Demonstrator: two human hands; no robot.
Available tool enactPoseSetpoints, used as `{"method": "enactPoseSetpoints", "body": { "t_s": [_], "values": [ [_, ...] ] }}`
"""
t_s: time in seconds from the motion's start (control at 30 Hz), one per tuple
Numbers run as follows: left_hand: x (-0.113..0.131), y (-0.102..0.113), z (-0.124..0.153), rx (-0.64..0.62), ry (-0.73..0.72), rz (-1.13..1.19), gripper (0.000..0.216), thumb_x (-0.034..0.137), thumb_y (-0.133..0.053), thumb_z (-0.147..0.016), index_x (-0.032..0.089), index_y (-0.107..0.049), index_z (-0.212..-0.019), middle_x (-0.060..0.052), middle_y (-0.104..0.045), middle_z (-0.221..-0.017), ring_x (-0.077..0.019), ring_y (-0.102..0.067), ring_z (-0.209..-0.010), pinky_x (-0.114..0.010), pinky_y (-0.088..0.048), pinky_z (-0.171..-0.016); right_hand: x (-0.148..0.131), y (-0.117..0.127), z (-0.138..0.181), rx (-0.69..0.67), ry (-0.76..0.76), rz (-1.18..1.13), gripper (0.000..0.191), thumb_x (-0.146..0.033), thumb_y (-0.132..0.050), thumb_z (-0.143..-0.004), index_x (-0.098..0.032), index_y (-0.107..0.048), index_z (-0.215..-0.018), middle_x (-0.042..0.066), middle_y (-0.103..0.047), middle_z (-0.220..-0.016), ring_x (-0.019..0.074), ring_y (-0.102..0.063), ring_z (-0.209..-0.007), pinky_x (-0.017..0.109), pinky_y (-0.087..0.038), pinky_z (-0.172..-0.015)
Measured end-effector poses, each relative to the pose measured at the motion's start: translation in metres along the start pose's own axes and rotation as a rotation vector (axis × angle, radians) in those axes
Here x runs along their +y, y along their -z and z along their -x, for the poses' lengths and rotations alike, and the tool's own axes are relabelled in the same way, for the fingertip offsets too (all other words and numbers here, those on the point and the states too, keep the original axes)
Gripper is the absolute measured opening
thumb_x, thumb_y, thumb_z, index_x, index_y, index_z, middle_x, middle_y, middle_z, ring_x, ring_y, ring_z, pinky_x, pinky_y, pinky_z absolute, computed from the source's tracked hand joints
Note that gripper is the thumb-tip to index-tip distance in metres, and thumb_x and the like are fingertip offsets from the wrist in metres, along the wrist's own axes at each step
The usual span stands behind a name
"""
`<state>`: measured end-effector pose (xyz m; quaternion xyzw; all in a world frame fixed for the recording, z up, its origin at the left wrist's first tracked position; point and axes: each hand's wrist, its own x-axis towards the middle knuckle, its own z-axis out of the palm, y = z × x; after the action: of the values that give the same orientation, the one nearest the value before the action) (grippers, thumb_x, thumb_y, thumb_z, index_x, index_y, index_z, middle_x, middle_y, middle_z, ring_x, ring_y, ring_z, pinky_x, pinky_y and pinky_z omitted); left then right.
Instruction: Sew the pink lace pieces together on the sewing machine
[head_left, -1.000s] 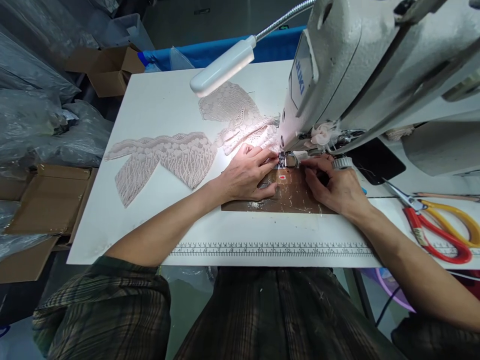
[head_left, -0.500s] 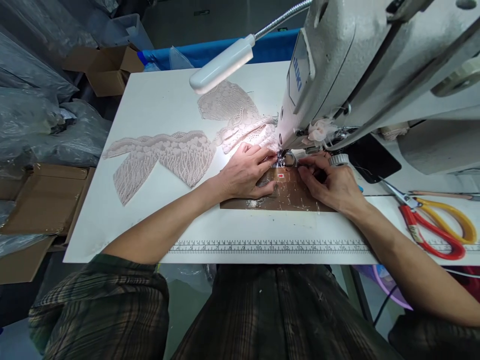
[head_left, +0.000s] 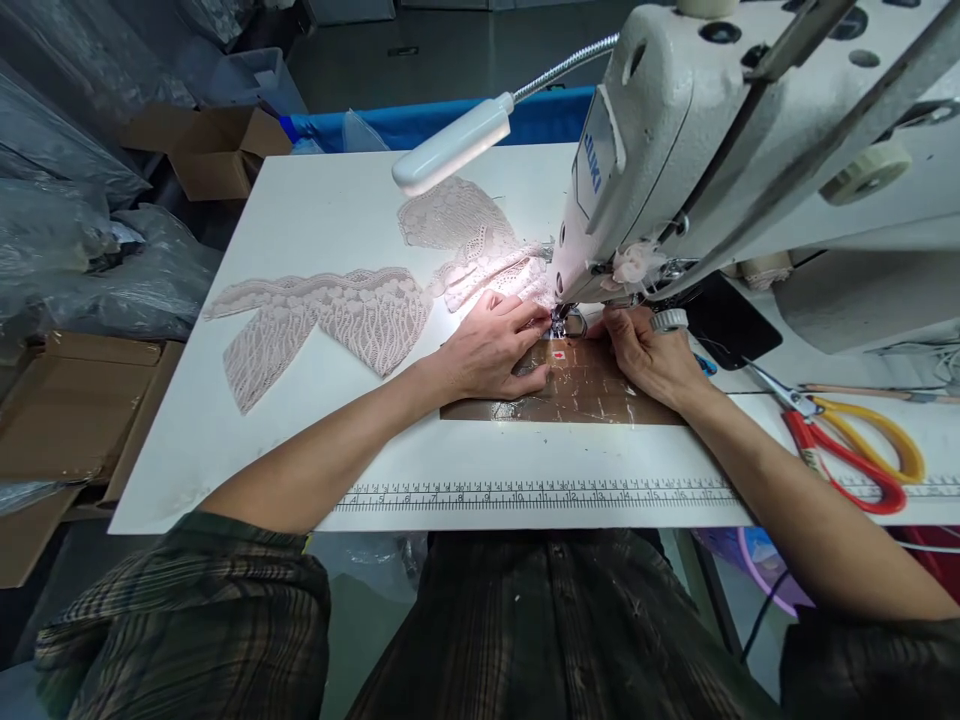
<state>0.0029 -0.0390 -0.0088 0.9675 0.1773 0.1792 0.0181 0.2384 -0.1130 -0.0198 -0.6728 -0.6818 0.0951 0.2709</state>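
A white sewing machine (head_left: 675,150) stands at the right of the white table (head_left: 315,210). My left hand (head_left: 495,345) lies flat, fingers stretched toward the presser foot (head_left: 561,322), pressing on pale pink lace (head_left: 495,270) that runs under the needle. My right hand (head_left: 649,355) rests on the brown taped plate (head_left: 577,395) just right of the foot; its fingers are curled together at the foot, and what they pinch is hidden. A gooseneck lamp (head_left: 450,145) lights the spot.
More lace pieces (head_left: 330,310) lie spread at the table's left. Red and yellow scissors (head_left: 855,445) lie at the right. A printed ruler (head_left: 540,493) runs along the front edge. Cardboard boxes (head_left: 210,150) and plastic-wrapped bundles (head_left: 67,240) stand to the left.
The view has shifted slightly. My right hand has drawn in closer to the presser foot. My left hand stays on the lace.
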Motion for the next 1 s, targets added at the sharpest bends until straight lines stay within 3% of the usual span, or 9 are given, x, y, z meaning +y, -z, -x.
{"method": "enactPoseSetpoints", "body": {
  "t_s": [0.3, 0.8, 1.0],
  "values": [
    [-0.002, 0.0, 0.0, -0.033, 0.013, 0.008, 0.048, 0.046, -0.05, -0.093, 0.013, -0.066, -0.125, -0.015, -0.066, -0.126, -0.0294, -0.062, -0.104, -0.047, -0.045, -0.09, 0.002, 0.002, -0.005, -0.079, -0.144, -0.002, 0.068, -0.069, -0.022, -0.099, -0.021, -0.068, -0.081, 0.011, -0.066, -0.076, 0.0287, -0.064, -0.075, 0.041, -0.046, -0.071],
    [-0.001, 0.001, 0.0, -0.044, 0.028, 0.051, 0.045, 0.045, -0.051, -0.093, 0.015, -0.066, -0.125, -0.015, -0.065, -0.129, -0.0302, -0.061, -0.108, -0.048, -0.044, -0.092, -0.004, 0.003, 0.0, -0.047, -0.119, 0.001, 0.074, -0.076, -0.018, -0.096, -0.021, -0.066, -0.08, 0.009, -0.063, -0.074, 0.0257, -0.062, -0.071, 0.039, -0.045, -0.069],
    [0.0, 0.001, 0.0, -0.065, 0.048, 0.037, 0.046, 0.045, -0.051, -0.093, 0.016, -0.065, -0.126, -0.014, -0.065, -0.131, -0.0297, -0.061, -0.106, -0.048, -0.043, -0.093, -0.013, 0.003, 0.019, -0.066, 0.004, 0.038, 0.048, -0.059, -0.045, -0.096, -0.019, -0.068, -0.105, 0.011, -0.063, -0.099, 0.0217, -0.06, -0.07, 0.037, -0.048, -0.069]
  ]
}}
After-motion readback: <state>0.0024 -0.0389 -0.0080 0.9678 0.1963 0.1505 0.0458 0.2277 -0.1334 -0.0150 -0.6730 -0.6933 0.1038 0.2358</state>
